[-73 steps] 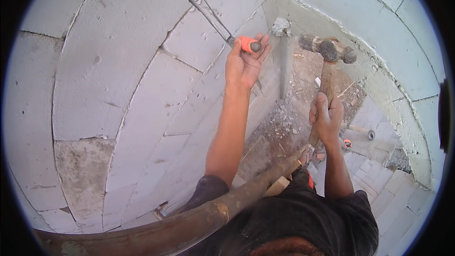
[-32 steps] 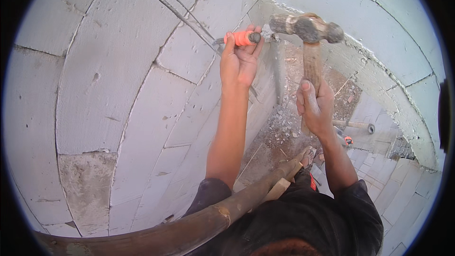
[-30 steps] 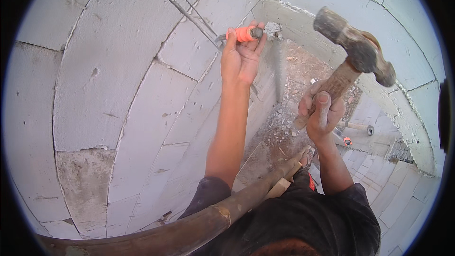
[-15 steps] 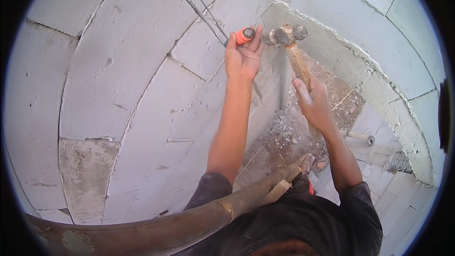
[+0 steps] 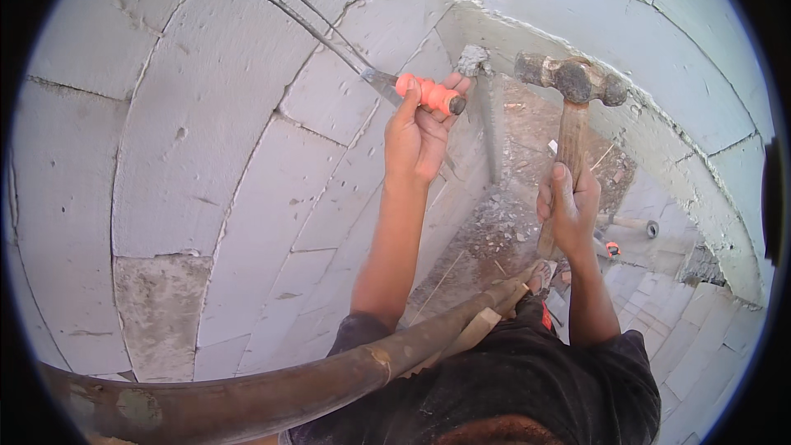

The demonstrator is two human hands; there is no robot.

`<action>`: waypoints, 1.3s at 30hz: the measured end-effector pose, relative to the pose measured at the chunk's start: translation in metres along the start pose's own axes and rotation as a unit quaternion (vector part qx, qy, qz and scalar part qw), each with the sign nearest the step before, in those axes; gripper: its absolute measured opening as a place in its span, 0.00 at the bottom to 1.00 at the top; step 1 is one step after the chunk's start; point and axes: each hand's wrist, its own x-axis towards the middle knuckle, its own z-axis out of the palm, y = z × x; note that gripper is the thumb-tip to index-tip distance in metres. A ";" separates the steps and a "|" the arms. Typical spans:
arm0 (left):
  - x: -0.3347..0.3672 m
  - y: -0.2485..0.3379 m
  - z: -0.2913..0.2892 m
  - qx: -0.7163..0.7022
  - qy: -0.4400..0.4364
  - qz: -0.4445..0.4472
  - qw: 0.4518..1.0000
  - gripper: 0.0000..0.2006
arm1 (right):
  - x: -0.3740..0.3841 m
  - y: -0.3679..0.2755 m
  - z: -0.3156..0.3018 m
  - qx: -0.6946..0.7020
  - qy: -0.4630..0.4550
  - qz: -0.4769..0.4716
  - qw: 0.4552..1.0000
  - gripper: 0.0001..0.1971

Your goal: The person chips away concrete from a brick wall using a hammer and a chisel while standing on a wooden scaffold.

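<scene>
Held in my left hand [image 5: 418, 138] is a chisel [image 5: 432, 94] with a ribbed orange grip. Its flat metal blade points up and left at the pale block wall [image 5: 239, 82], beside two thin dark rods or cables [image 5: 301, 21]; whether the tip touches is unclear. My thumb and fingers are round the grip, its dark striking end facing right. In my right hand [image 5: 572, 206] is a ball-peen hammer [image 5: 572, 128], gripped by its wooden handle. The worn steel head is raised to the right of the chisel, apart from it.
A thick brown pole [image 5: 247, 400] crosses low from the left toward my feet. Rubble [image 5: 503, 222] lies in the wall corner. Another long-handled tool [image 5: 630, 223] and a small orange-and-black item [image 5: 612, 250] lie on the floor at right. Grey mortar [image 5: 474, 60] clings to the corner.
The hammer has swung right, away from the chisel's end, with its head now upright. The chisel has turned so more of its grip and blade shows. The whole view has shifted slightly.
</scene>
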 end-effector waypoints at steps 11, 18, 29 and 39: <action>0.010 0.011 0.001 -0.046 -0.063 0.007 0.997 0.14 | -0.012 -0.031 0.006 0.050 -0.012 -0.188 0.981 0.22; 0.003 0.016 0.003 -0.063 -0.083 0.003 0.995 0.14 | -0.018 -0.030 0.014 0.031 -0.026 -0.217 0.975 0.25; 0.003 0.024 0.004 -0.097 -0.062 0.004 0.993 0.15 | -0.020 -0.041 0.023 0.116 0.000 -0.254 0.960 0.26; 0.006 0.017 0.009 -0.065 -0.058 -0.006 0.996 0.15 | -0.027 -0.020 0.021 0.071 0.006 -0.276 0.959 0.29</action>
